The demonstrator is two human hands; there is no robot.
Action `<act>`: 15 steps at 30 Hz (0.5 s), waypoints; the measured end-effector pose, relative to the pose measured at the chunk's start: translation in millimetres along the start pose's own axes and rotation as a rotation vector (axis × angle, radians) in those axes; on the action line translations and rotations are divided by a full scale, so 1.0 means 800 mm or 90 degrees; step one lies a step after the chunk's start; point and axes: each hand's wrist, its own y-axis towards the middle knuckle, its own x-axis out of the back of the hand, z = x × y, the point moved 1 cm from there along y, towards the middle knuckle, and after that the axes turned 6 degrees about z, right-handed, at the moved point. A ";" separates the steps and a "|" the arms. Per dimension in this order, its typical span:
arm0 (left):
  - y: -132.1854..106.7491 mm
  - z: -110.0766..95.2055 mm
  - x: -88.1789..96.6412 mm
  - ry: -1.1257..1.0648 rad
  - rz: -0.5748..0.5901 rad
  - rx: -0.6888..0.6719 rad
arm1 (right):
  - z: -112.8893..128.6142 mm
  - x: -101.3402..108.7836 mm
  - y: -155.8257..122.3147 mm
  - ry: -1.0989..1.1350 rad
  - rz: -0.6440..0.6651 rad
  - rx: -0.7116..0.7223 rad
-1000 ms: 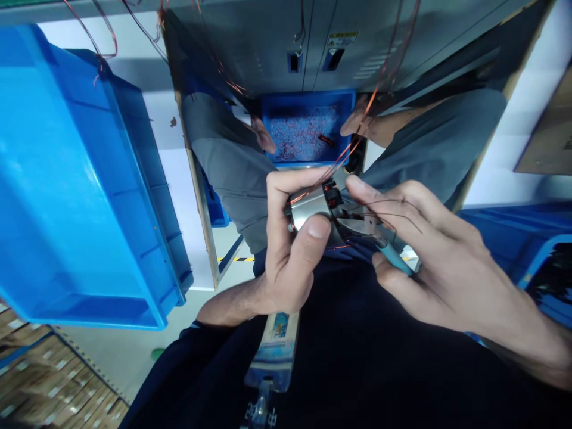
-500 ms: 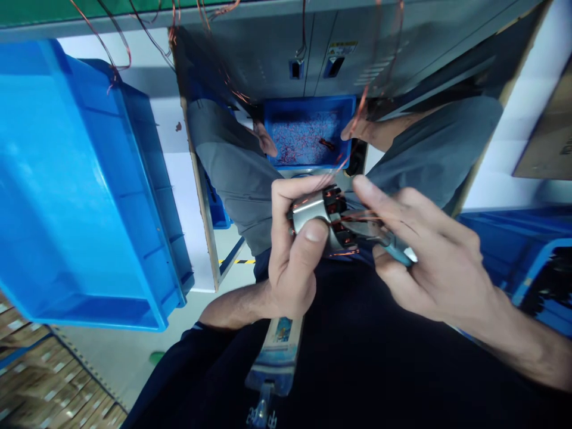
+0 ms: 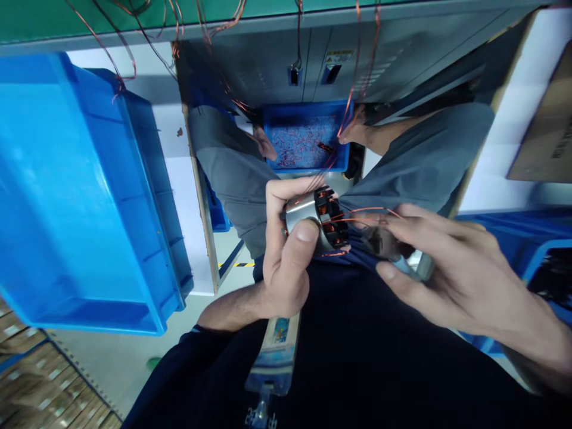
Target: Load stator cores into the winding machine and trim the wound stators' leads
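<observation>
My left hand [image 3: 288, 256] is closed round a motor stator [image 3: 302, 211], a silver metal ring with black slotted ends and copper windings. Its thumb presses on the metal side. From the stator's right end, copper wires [image 3: 361, 210] run toward the fingers of my right hand [image 3: 456, 268]. That hand is closed on pliers [image 3: 379, 240] with light-blue handles; their jaws are blurred and lie just right of the stator. Whether the jaws touch the wires I cannot tell. More thin copper wires [image 3: 328, 161] rise from the stator's upper side toward the bench.
A large blue bin [image 3: 84, 208] stands at the left. A blue tray [image 3: 308, 165] with copper wire scraps lies on the floor between the feet. Overhead is a green bench top [image 3: 268, 9] with wires hanging off it. Another blue crate [image 3: 500, 235] is at the right.
My right hand with the pliers has moved right, away from the stator, and the pliers have turned. My left hand and the stator have shifted slightly left in view.
</observation>
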 end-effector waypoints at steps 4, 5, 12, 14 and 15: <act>-0.005 -0.002 -0.002 0.000 0.008 0.016 | -0.002 0.001 0.013 -0.078 -0.030 -0.003; -0.006 -0.003 -0.001 -0.003 0.010 0.020 | -0.002 0.000 0.015 -0.077 -0.036 0.003; -0.006 0.000 -0.002 -0.028 0.044 0.003 | 0.007 -0.011 0.025 -0.042 -0.069 0.038; -0.007 -0.002 -0.002 -0.018 0.046 0.018 | 0.009 -0.013 0.026 -0.049 -0.070 0.042; -0.008 -0.002 -0.001 -0.009 0.044 0.037 | 0.009 -0.013 0.025 -0.057 -0.070 0.039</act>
